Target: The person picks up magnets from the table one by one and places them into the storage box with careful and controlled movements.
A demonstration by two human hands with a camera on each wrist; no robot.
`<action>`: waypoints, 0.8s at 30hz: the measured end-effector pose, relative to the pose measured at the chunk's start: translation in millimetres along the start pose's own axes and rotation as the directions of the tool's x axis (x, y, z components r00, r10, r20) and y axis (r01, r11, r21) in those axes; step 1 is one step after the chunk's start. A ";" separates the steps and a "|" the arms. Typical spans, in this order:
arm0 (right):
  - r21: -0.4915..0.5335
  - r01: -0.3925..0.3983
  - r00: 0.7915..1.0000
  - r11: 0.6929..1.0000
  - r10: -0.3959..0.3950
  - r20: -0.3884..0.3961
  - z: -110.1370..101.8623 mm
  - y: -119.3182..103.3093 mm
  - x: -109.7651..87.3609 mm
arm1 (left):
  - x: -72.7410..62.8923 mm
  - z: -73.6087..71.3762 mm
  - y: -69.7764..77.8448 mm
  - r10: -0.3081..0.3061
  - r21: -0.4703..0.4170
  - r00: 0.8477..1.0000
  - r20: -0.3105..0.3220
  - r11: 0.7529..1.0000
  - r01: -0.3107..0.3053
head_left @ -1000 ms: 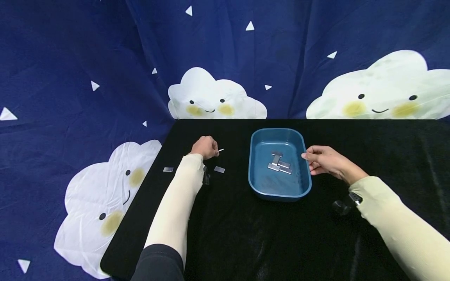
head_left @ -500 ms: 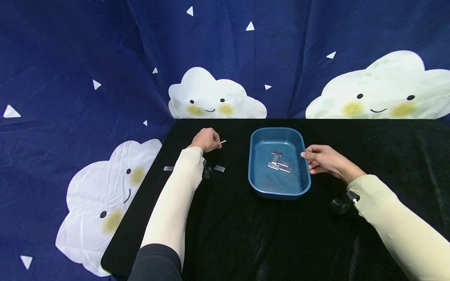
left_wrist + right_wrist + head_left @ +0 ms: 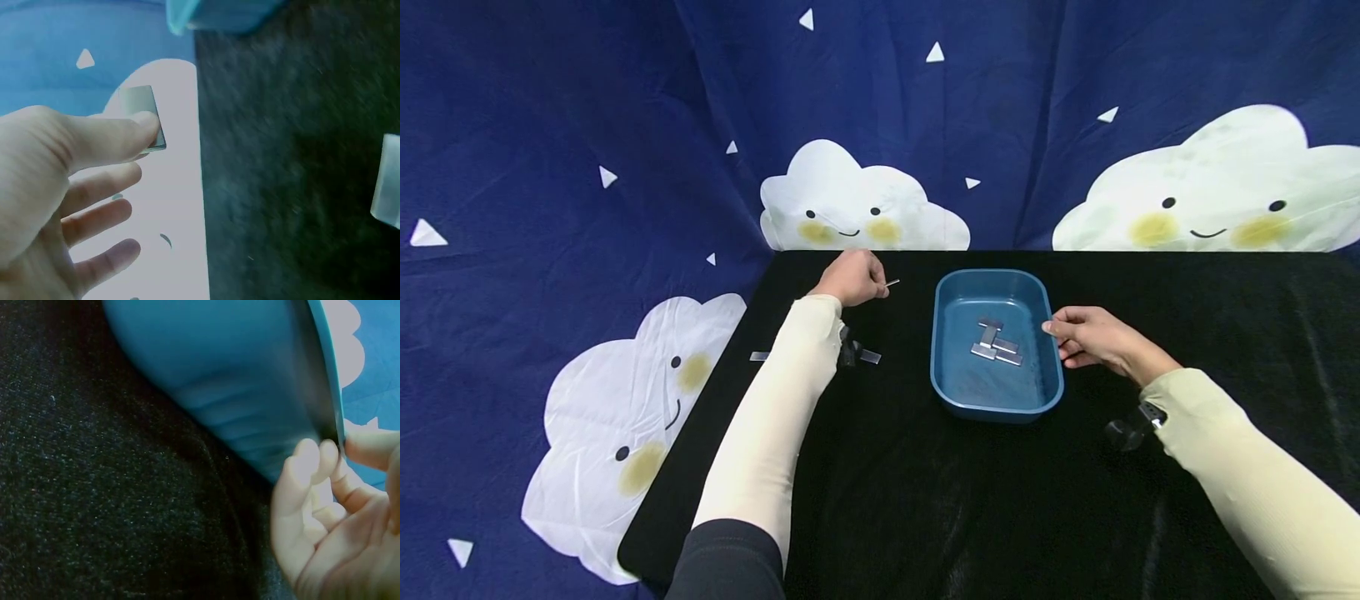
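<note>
My left hand (image 3: pixel 853 277) is raised above the far left of the table, pinching a small flat metal block (image 3: pixel 142 109) between thumb and forefinger; the other fingers are spread apart from it. To its right stands a blue rectangular bin (image 3: pixel 996 408). Several similar silver metal blocks (image 3: pixel 988 335) lie on the bin's floor, some overlapping or touching. My right hand (image 3: pixel 1097 340) grips the bin's right rim, thumb on top and fingers against the outer wall (image 3: pixel 250 381).
Two more flat metal pieces lie on the black table (image 3: pixel 880 483): one piece (image 3: pixel 870 357) right of the left wrist, another piece (image 3: pixel 759 357) partly behind the left forearm. A blue curtain (image 3: pixel 880 92) with cloud prints hangs behind and at the left.
My left hand has moved away toward the table's far edge and slightly right, carrying the metal block. The right hand keeps its grip on the bin, which stays in place.
</note>
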State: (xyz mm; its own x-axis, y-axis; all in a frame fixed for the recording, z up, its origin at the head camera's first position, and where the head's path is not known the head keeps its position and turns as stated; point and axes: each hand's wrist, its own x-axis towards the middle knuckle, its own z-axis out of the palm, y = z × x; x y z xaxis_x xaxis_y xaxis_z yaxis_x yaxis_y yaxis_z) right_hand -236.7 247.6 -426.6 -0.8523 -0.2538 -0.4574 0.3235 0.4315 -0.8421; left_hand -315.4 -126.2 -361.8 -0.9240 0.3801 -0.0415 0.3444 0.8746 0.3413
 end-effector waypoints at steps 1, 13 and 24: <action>-0.004 -0.002 1.000 1.000 0.002 -0.002 -0.4 0.6 0.9 | 0.3 -1.8 4.2 0.016 -0.001 1.000 -0.002 1.000 -0.016; -0.033 0.008 1.000 0.999 -0.008 -0.008 0.3 -2.6 0.1 | 12.2 -11.5 51.9 0.123 0.086 0.992 -0.002 0.989 -0.123; -0.032 0.008 1.000 0.999 -0.008 -0.005 0.1 -2.1 -0.3 | 21.0 4.7 81.0 0.187 0.088 0.981 0.042 0.978 -0.190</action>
State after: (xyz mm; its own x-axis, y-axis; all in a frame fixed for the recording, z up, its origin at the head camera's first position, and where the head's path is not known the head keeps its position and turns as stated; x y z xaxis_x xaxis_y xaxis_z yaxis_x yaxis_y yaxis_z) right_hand -237.1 246.6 -424.7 -0.8568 -0.2529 -0.4494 0.3035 0.4572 -0.8360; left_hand -306.1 -46.1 -339.5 -0.8353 0.5496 -0.0166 0.5273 0.8092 0.2593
